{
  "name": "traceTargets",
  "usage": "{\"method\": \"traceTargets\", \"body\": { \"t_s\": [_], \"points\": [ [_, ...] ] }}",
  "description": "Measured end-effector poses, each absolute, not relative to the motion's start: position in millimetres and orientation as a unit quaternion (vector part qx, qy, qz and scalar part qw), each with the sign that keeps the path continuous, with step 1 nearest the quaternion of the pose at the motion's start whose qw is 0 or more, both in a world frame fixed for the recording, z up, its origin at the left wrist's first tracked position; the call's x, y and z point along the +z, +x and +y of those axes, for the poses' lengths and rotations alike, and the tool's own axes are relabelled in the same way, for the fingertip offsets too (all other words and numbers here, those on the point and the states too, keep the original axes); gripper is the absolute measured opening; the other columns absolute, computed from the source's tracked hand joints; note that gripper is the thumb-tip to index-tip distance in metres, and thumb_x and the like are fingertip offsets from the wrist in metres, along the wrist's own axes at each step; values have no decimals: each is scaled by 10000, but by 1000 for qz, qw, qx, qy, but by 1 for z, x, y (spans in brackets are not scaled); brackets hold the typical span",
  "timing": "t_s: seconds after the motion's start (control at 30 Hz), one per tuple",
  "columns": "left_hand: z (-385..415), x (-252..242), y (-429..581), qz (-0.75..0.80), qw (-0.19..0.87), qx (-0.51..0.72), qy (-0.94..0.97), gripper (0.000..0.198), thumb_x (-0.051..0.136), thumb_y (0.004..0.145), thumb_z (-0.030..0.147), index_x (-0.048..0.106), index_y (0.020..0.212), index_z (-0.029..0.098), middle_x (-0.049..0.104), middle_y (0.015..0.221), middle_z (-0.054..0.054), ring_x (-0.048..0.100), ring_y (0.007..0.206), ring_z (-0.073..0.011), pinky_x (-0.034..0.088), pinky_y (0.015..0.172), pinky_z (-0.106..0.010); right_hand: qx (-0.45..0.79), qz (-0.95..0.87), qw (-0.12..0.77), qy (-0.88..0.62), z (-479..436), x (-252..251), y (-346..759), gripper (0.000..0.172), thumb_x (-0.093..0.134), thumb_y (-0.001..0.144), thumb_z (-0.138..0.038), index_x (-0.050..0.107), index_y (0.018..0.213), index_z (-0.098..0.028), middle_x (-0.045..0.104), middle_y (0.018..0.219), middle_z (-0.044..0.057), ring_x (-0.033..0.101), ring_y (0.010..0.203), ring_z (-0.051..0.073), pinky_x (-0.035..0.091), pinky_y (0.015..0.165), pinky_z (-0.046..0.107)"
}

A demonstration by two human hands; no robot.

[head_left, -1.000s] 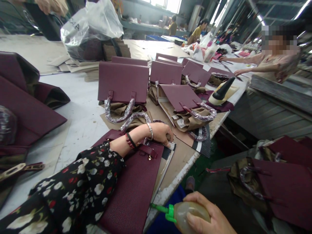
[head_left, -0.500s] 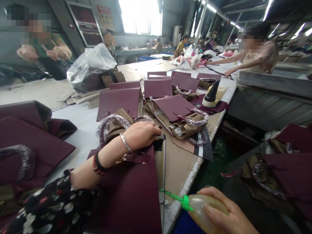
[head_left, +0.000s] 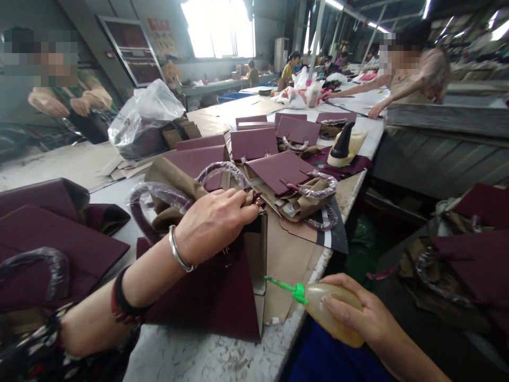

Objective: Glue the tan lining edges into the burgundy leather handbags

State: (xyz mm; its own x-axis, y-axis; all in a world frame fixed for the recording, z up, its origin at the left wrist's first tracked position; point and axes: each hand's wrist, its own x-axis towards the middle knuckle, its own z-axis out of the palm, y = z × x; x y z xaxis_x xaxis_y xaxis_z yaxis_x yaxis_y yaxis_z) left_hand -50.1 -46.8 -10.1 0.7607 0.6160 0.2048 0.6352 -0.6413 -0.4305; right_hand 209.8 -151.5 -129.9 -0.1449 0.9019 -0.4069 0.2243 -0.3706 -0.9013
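Observation:
At the table's near edge is a dark maroon handbag, with plastic-wrapped handles and brown lining at its top. My left hand is closed on the bag's upper right corner; the fingertips are partly hidden. Right of the bag, my right hand holds a squeeze bottle of yellowish liquid, fingers wrapped round it. Its green nozzle points left at the open side of the bag, close to the edge of the side panel.
Several maroon bag pieces lie farther back on the table. More sit at left and lower right. A black-tipped bottle lies beyond. A plastic bag stands back left. Co-workers stand at left and right.
The handbag has been lifted and shifted up the table, so its lower edge now shows. My left hand moved with it. My right hand and the squeeze bottle rose slightly.

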Motion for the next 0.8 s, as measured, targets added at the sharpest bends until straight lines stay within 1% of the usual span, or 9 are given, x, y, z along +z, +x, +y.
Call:
{"method": "traceTargets", "body": {
  "t_s": [0.13,0.27,0.5,0.6,0.7,0.8],
  "points": [
    [-54,-15,-48,-337,262,-13,-904,117,479,856,165,564,926,204,455,705,-8,448,614,-170,367,546,-276,589,-513,252,-572,-149,-133,212,423,557,731,-542,542,954,-183,626,759,20,571,657,167,443,560,235],
    [-57,-12,-47,-336,266,-5,-903,113,477,854,157,560,914,204,445,696,-8,437,610,-173,360,543,-277,596,-520,232,-566,-146,-133,211,441,554,732,-545,525,993,-190,615,776,14,569,668,168,449,559,231],
    [-59,-7,-46,-326,262,-4,-908,113,463,862,161,563,897,201,438,691,-12,433,607,-178,352,534,-282,541,-565,221,-583,-143,-137,205,380,538,730,-488,534,968,-192,594,765,-2,568,671,160,456,595,237],
    [-60,-7,-46,-326,262,2,-908,123,453,864,157,562,902,200,447,705,-15,444,623,-178,357,538,-279,530,-576,209,-586,-141,-138,205,381,536,724,-484,537,966,-190,603,765,1,575,678,166,462,602,243],
    [-60,-6,-47,-323,264,7,-909,139,435,863,145,561,899,192,449,707,-17,454,634,-180,371,551,-281,520,-582,216,-587,-136,-130,206,401,536,727,-500,542,980,-189,610,765,5,582,669,167,469,583,239],
    [-59,-3,-46,-317,269,3,-910,154,423,862,136,564,899,185,443,693,-17,460,629,-180,380,555,-281,497,-586,256,-587,-128,-119,205,385,550,719,-493,556,954,-188,615,763,9,589,660,166,477,565,230]
  ]
}}
